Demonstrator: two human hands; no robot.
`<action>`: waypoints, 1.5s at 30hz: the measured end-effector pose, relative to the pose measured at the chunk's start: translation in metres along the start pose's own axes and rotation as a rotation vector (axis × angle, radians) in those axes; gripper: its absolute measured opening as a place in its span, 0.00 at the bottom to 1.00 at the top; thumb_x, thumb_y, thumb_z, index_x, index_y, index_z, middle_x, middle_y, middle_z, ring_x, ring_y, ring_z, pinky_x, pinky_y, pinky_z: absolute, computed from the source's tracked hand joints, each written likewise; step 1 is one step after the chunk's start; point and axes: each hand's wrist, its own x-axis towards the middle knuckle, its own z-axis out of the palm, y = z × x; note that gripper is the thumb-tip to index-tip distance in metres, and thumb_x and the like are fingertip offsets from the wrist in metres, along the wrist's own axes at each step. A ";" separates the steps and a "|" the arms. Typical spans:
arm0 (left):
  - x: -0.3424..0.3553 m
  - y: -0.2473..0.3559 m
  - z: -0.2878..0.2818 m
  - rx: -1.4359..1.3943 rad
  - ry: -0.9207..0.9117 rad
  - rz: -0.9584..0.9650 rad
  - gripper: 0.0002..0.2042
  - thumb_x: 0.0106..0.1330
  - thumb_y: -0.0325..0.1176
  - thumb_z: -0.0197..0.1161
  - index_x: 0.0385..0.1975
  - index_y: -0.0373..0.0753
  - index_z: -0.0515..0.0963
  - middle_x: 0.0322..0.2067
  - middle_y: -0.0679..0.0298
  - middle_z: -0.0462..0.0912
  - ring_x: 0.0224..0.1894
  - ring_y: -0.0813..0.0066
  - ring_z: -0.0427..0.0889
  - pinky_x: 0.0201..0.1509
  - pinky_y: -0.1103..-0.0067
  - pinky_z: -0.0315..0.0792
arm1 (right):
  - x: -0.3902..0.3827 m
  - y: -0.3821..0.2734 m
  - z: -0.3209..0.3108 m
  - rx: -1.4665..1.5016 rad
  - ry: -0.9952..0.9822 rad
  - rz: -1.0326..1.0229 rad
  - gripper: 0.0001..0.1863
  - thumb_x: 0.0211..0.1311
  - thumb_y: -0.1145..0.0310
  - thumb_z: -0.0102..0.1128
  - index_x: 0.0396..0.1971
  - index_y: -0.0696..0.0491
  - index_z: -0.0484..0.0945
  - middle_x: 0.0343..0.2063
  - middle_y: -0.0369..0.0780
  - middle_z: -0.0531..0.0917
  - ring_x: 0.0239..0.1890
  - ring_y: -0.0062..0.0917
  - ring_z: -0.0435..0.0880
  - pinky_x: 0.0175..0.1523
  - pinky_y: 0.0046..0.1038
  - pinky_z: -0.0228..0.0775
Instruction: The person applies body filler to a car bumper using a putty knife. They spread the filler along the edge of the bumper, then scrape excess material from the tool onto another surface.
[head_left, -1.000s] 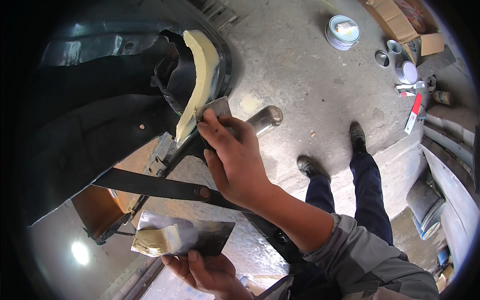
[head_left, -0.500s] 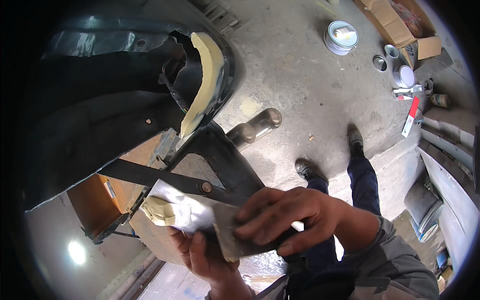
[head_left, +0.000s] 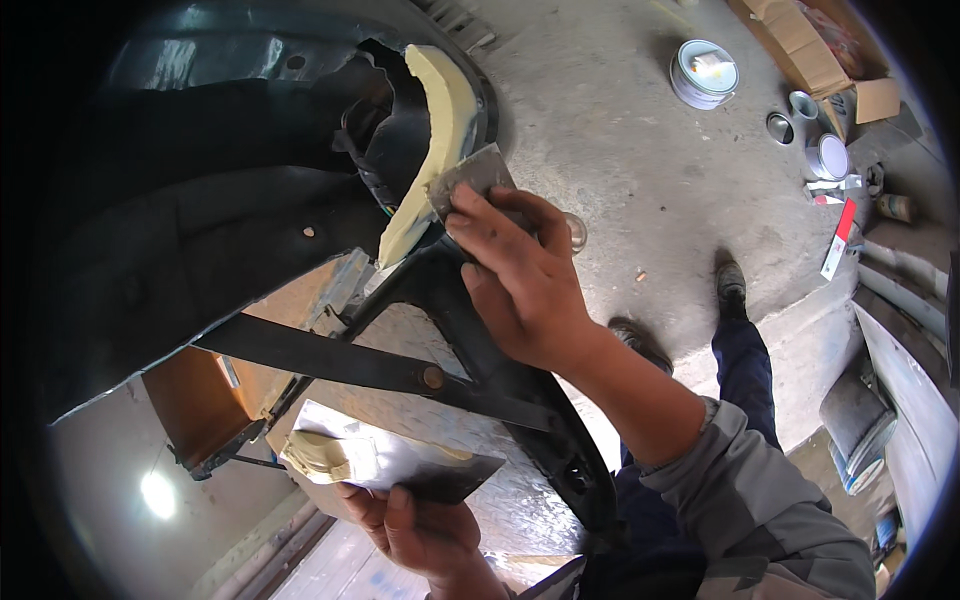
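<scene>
My left hand (head_left: 425,525) pinches the lower edge of a shiny flat mixing plate (head_left: 410,455), thumb on top. A lump of pale yellow putty (head_left: 318,458) sits at the plate's left end. My right hand (head_left: 525,275) grips a thin metal spreader (head_left: 468,178), fingers pressed on its face. The spreader's left edge lies against the outer side of a thick yellow filler strip (head_left: 448,105). That strip curves along the edge of a dark vehicle body part (head_left: 220,225) with a ragged opening; whether the blade touches the filler or overlaps it I cannot tell.
A black frame bar (head_left: 340,360) crosses between my hands. On the concrete floor are a large lidded tin (head_left: 704,75), a smaller tin (head_left: 828,157), a cardboard box (head_left: 800,45) and a red-and-white strip (head_left: 840,238). My boot (head_left: 731,290) stands at right.
My right hand has lifted the spreader off the mixing plate and carried it up and away to the filler strip. My left hand still holds the plate in about the same place.
</scene>
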 end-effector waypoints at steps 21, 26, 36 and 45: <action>-0.008 0.001 -0.001 -0.026 -0.117 0.010 0.31 0.60 0.28 0.52 0.67 0.39 0.59 0.62 0.53 0.67 0.63 0.57 0.69 0.69 0.61 0.61 | -0.018 0.013 -0.010 -0.285 -0.108 -0.172 0.17 0.53 0.73 0.67 0.45 0.46 0.82 0.58 0.29 0.77 0.58 0.31 0.71 0.57 0.35 0.58; -0.007 0.004 0.009 -0.126 -0.127 -0.087 0.30 0.60 0.26 0.51 0.66 0.39 0.59 0.60 0.54 0.70 0.62 0.57 0.70 0.68 0.60 0.62 | -0.021 -0.033 -0.077 0.440 -0.285 0.172 0.20 0.55 0.75 0.64 0.51 0.52 0.79 0.61 0.39 0.75 0.59 0.39 0.72 0.62 0.42 0.60; -0.010 0.012 0.026 -0.214 -0.203 -0.110 0.29 0.59 0.23 0.53 0.64 0.37 0.61 0.58 0.54 0.72 0.61 0.58 0.72 0.67 0.61 0.65 | 0.007 -0.013 -0.130 -0.022 -0.505 0.077 0.20 0.54 0.74 0.64 0.49 0.49 0.78 0.54 0.35 0.80 0.56 0.37 0.75 0.59 0.38 0.64; -0.028 0.013 0.021 -0.223 -0.127 -0.157 0.29 0.57 0.22 0.51 0.63 0.36 0.64 0.56 0.55 0.74 0.59 0.60 0.73 0.67 0.63 0.65 | 0.130 0.016 -0.101 -0.394 -0.430 -0.006 0.17 0.57 0.71 0.59 0.48 0.47 0.77 0.49 0.35 0.82 0.56 0.34 0.75 0.56 0.42 0.63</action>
